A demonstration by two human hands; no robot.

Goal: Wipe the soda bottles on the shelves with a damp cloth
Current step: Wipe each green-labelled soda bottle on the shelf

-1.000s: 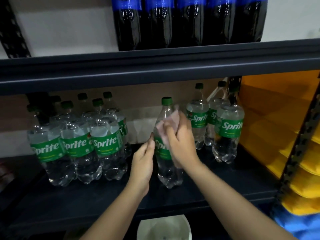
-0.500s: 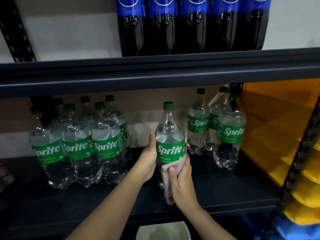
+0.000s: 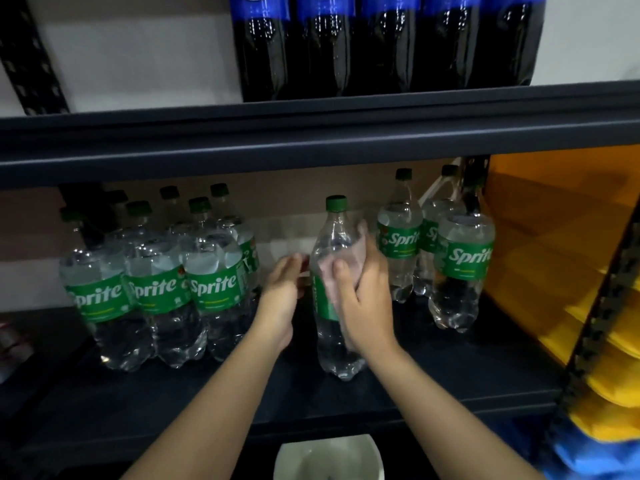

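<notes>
We note the right hand [image 3: 363, 292], gripping the pale pink damp cloth [image 3: 346, 261], has risen from label to shoulder of the clear green-capped Sprite bottle [image 3: 334, 327]; left hand [image 3: 282, 299], fingers straight, now steadies loosely. Wiping of this bottle is nearly complete.

setting: a shop or its stockroom. i stand at a dark metal shelving unit [image 3: 311, 140] with slotted uprights. lower shelf holds many identical clear sprite bottles [image 3: 156, 289] in tight groups, green labels facing out. upper shelf holds a row of dark cola bottles [image 3: 381, 46] with blue labels. stacked yellow packs [image 3: 606, 341] fill the neighbouring rack on my right.
</notes>
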